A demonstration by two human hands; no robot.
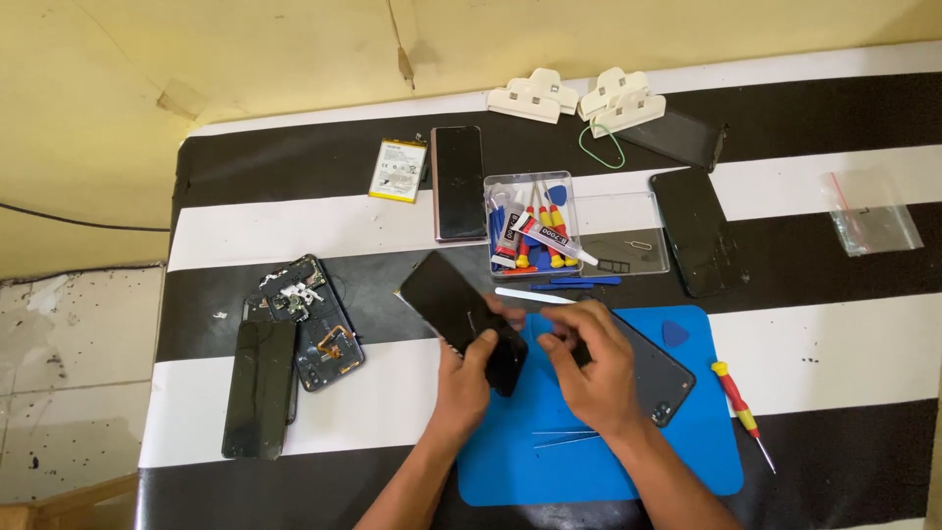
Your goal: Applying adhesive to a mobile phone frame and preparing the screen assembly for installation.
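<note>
Screen panel (461, 314), black and glossy, sits tilted in the middle of the frame, lifted off the blue mat (687, 451) so we can work its near edge without pressing on the glass. Starting at far left, we see an opened phone body (309, 324) with its boards exposed and a dark panel (260, 388) laid beside it, parked well apart from our hands, likely to keep loose parts out of the way. Our left hand (469, 378) clamps the panel's lower right corner, thumb on top and fingers beneath, so the panel stretches up and left from the grip. Our right hand (589, 368) is pinched together just beside that corner; whether it holds anything small we cannot tell. Under it lies a grey phone back (657, 378) on the mat. Above, a clear box of tools (533, 226) stays within easy reach, and a red-and-yellow screwdriver (738, 402) rests at right.
</note>
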